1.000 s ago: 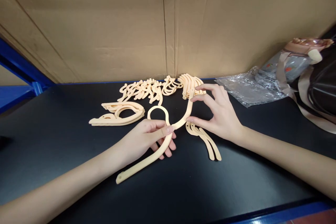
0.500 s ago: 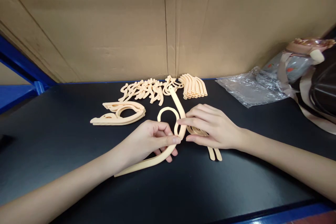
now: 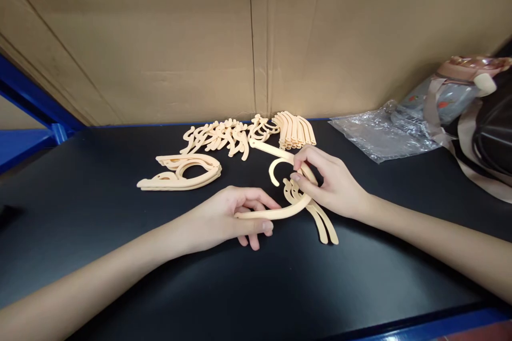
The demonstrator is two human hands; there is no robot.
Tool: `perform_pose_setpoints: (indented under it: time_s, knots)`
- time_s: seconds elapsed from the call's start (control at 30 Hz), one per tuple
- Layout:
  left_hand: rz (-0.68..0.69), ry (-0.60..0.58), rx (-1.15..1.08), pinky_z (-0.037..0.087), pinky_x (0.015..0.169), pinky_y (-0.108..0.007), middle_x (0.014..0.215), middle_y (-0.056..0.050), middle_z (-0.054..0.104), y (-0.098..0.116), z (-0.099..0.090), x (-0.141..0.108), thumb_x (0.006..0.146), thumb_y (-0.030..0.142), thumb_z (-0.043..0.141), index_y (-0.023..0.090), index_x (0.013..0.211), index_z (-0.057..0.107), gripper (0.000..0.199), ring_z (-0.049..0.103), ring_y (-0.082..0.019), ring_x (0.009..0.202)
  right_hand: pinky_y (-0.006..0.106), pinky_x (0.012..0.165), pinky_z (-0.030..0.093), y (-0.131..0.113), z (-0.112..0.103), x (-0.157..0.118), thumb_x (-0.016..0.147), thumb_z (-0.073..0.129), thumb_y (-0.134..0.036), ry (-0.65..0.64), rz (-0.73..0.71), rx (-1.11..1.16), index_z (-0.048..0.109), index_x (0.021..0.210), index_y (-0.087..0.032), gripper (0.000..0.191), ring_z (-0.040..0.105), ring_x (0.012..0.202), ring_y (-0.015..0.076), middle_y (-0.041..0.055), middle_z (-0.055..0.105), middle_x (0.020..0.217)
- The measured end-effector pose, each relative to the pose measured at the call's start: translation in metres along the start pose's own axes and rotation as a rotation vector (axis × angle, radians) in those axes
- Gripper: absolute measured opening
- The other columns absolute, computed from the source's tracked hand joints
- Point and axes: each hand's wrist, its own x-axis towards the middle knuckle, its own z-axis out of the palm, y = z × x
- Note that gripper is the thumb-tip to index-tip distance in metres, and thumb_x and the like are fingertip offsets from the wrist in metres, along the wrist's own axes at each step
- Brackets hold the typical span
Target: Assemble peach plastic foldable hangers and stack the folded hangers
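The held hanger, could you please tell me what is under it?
Two pieces lie on the table beneath the hanger, their ends visible. It covers part of each; the right hand may hide more.

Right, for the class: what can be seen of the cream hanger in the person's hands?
The cream hanger looks like smooth plastic, with a curled hook and two slim arms. The upper arm slants away to the left, a small hole near its tip; the lower one curves toward the left hand, its end between thumb and fingers. The right hand pinches the hanger near its middle, hiding the join, over the dark tabletop.
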Motion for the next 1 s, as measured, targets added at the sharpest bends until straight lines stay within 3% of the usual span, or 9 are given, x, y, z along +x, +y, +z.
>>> perform_pose_setpoints:
  time_s: [0.2, 0.37, 0.57, 0.8, 0.9, 1.0]
  knots:
    - [0.111, 0.19, -0.092, 0.052, 0.049, -0.019, 0.083, 0.0, 0.066, -0.005, 0.004, 0.003, 0.085, 0.038, 0.066, 0.018, 0.104, 0.062, 0.027, 0.064, -0.011, 0.059, 0.024, 0.057, 0.035, 0.006, 0.0, 0.0, 0.091, 0.049, -0.014, 0.022, 0.096, 0.034, 0.049, 0.092, -0.022, 0.007, 0.041, 0.06, 0.0103, -0.0042, 0.047, 0.075]
    - [0.27, 0.365, -0.187, 0.059, 0.055, -0.024, 0.106, -0.004, 0.065, -0.011, 0.004, 0.005, 0.084, 0.035, 0.069, 0.024, 0.125, 0.049, 0.047, 0.068, -0.016, 0.077, 0.024, 0.053, 0.029, 0.014, 0.002, 0.002, 0.092, 0.048, -0.013, 0.1, 0.204, 0.076, 0.049, 0.094, -0.022, 0.009, 0.037, 0.056, 0.0098, -0.0061, 0.042, 0.068]
    - [0.356, 0.395, -0.247, 0.061, 0.07, -0.031, 0.128, -0.009, 0.06, -0.019, 0.004, 0.008, 0.085, 0.036, 0.067, 0.028, 0.141, 0.038, 0.063, 0.062, -0.027, 0.112, 0.024, 0.057, 0.031, 0.018, 0.003, 0.003, 0.093, 0.047, -0.011, 0.126, 0.241, 0.036, 0.051, 0.093, -0.022, 0.012, 0.041, 0.063, 0.0102, -0.0032, 0.051, 0.08]
    - [0.291, 0.346, -0.295, 0.061, 0.075, -0.036, 0.141, -0.013, 0.053, -0.018, -0.003, 0.008, 0.085, 0.036, 0.068, 0.027, 0.145, 0.035, 0.07, 0.058, -0.031, 0.121, 0.025, 0.063, 0.039, 0.019, 0.003, 0.005, 0.091, 0.048, -0.01, 0.029, 0.275, 0.007, 0.048, 0.092, -0.023, 0.013, 0.051, 0.07, 0.0122, -0.0031, 0.057, 0.082]
    - [0.319, 0.345, -0.219, 0.061, 0.074, -0.035, 0.138, -0.012, 0.056, -0.017, -0.002, 0.007, 0.088, 0.036, 0.063, 0.027, 0.141, 0.039, 0.059, 0.062, -0.029, 0.116, 0.029, 0.07, 0.045, 0.022, 0.004, 0.005, 0.091, 0.049, -0.014, 0.022, 0.323, -0.009, 0.047, 0.098, -0.023, 0.012, 0.058, 0.077, 0.015, -0.0001, 0.062, 0.094]
    - [0.397, 0.385, 0.115, 0.061, 0.078, -0.035, 0.131, -0.009, 0.06, -0.016, 0.005, 0.004, 0.093, 0.031, 0.054, 0.024, 0.127, 0.052, 0.036, 0.063, -0.025, 0.114, 0.035, 0.08, 0.047, 0.027, 0.004, 0.004, 0.089, 0.047, -0.013, 0.013, 0.314, -0.047, 0.05, 0.104, -0.023, 0.018, 0.061, 0.092, 0.0196, 0.0039, 0.063, 0.105]
